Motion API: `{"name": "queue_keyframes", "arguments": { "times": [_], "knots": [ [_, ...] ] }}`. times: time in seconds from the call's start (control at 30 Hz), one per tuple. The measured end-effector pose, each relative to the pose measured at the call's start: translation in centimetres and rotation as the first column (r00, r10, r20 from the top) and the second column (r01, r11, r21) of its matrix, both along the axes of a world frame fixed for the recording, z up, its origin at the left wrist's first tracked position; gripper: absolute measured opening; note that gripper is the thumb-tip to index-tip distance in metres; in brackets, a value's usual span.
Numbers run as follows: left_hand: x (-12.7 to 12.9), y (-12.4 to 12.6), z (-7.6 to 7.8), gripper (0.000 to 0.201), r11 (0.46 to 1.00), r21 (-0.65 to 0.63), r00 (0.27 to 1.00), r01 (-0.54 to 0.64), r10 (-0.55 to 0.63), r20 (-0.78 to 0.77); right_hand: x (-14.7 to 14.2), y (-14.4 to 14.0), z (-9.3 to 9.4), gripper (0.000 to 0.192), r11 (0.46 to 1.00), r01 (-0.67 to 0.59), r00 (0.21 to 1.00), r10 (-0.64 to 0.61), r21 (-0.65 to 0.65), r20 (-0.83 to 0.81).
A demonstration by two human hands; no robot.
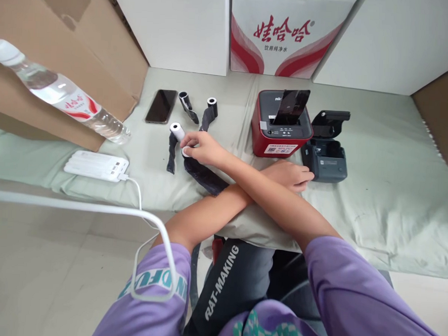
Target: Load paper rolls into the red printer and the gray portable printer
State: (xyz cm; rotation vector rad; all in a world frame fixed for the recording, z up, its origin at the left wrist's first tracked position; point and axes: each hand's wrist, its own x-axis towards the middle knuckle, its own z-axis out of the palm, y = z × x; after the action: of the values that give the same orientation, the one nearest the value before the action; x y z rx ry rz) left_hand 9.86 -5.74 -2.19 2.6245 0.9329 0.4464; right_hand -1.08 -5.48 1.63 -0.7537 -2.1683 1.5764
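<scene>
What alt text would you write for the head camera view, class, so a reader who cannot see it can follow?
A person's crossed forearms reach over a pale green mat: the right hand grips a white paper roll beside dark strips, while the left hand rests by an open grey label printer. A red printer, phone, power bank and water bottle lie around.

A green mat point(375, 194) holds a phone point(161, 106), paper rolls point(177, 130), two printers point(281, 126) and a power bank point(96, 165).
</scene>
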Motion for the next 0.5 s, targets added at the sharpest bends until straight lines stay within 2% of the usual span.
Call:
{"name": "queue_keyframes", "arguments": {
  "times": [0.17,0.27,0.37,0.5],
  "knots": [
    [-0.2,-0.1,0.2,0.028,1.000,-0.019,1.000,-0.010,0.011,0.024,-0.4,0.3,0.1,0.010,1.000,-0.016,1.000,0.016,-0.009,-0.011],
    [-0.3,-0.1,0.4,0.026,0.999,-0.033,1.000,-0.009,0.010,0.028,-0.9,0.5,-0.2,0.009,0.986,-0.059,0.997,0.066,0.157,-0.042],
    [-0.4,-0.1,0.6,0.026,0.999,-0.050,0.999,-0.006,0.008,0.036,-1.3,0.3,-0.5,0.019,0.934,-0.088,0.994,0.104,0.346,-0.029],
    [-0.5,-0.3,0.7,0.024,0.998,-0.055,0.998,-0.019,0.022,0.053,-1.7,0.2,-0.7,0.026,0.919,-0.104,0.994,0.107,0.379,0.012]
  ]
}}
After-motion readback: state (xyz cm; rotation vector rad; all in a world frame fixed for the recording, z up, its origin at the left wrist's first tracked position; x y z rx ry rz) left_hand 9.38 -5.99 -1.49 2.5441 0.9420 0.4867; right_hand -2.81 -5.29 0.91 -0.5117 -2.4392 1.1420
